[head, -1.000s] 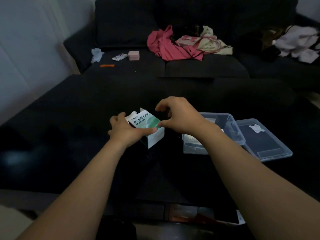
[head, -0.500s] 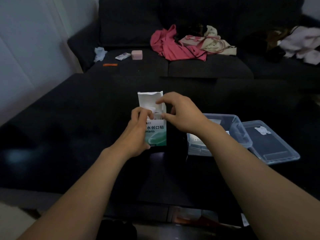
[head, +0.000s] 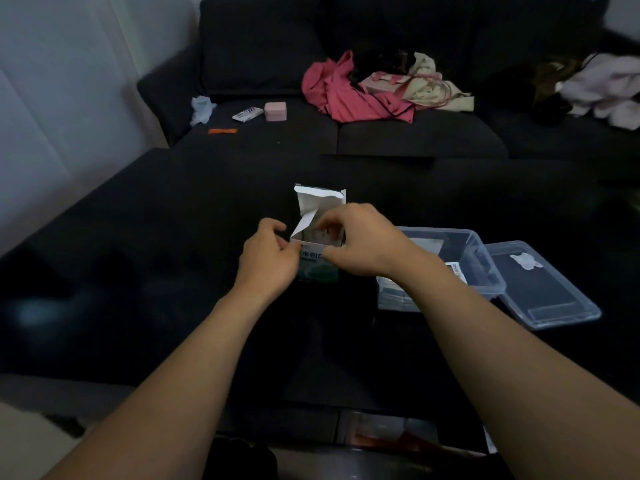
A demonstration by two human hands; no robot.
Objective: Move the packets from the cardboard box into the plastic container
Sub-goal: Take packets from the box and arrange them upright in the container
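1. We work at a dark table (head: pixel 138 271), with a dark sofa (head: pixel 381 140) beyond it strewn with clothes; nothing over there bears on the job.
2. The clear plastic container (head: pixel 485 258) sits open on the table to our right, its loose lid (head: pixel 540 289) just beside it on the far right. Some flat packets (head: pixel 394 296) already lie in its near end, partly hidden by our right forearm.
3. The cardboard box (head: pixel 317 268), white and green with printed characters, stands upright at the centre of the table, long axis vertical, top flap (head: pixel 318 202) raised and mouth open toward us. It lies straight ahead between our two hands, and the container is just to its right, so we judge the right hand the better placed to carry packets across.
4. Our left hand (head: pixel 268 261) wraps the box's left side near the top edge, thumb and fingers closed on the cardboard to steady it.
5. Our right hand (head: pixel 360 244) arches over the mouth from the right, wrist raised, thumb pressed against the front panel and fingertips (head: pixel 325 221) curled down into the opening. Something pale shows inside the mouth; we cannot tell whether the fingers have a packet pinched yet.
6. We judge the coming move to be a straight upward draw along the box's axis, then a short swing right.
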